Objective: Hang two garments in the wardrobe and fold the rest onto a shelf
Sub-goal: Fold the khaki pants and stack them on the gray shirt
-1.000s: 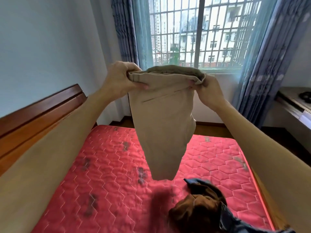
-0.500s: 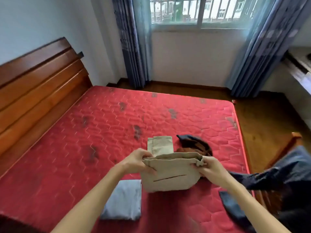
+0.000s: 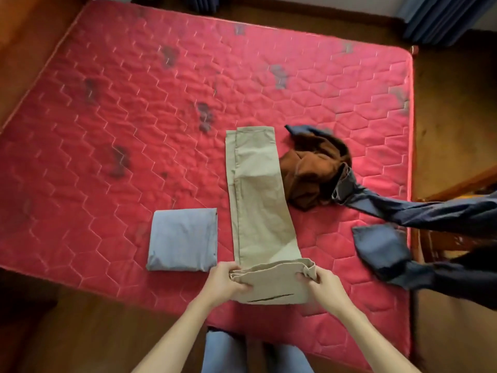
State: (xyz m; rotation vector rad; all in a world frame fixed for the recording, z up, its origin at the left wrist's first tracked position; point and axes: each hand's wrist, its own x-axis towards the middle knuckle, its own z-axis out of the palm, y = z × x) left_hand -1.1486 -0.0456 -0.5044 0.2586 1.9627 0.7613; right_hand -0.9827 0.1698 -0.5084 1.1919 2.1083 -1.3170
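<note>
the trousers [image 3: 258, 211], held up in the air a second ago, now lie stretched along the bed [image 3: 107, 130].

1. The mattress [image 3: 107, 130] is showing quilted red cloth with a faint sheen.
2. The trousers [image 3: 258, 205] are looking like matt beige woven cloth.
3. The brown garment [image 3: 309, 170] is appearing soft, perhaps fleecy.
4. The floor [image 3: 451, 103] is showing smooth brown wood.

I lose the navy garment [image 3: 430, 214] past the right edge. It overlaps one side of the brown garment [image 3: 306, 168]. Fingers of the left hand [image 3: 226, 281] and right hand [image 3: 320, 284] are hidden behind the waistband of the khaki trousers [image 3: 258, 211]. The dark marks on the mattress [image 3: 107, 76] are too blurred to identify. The top edge crops the curtains [image 3: 435, 17].
</note>
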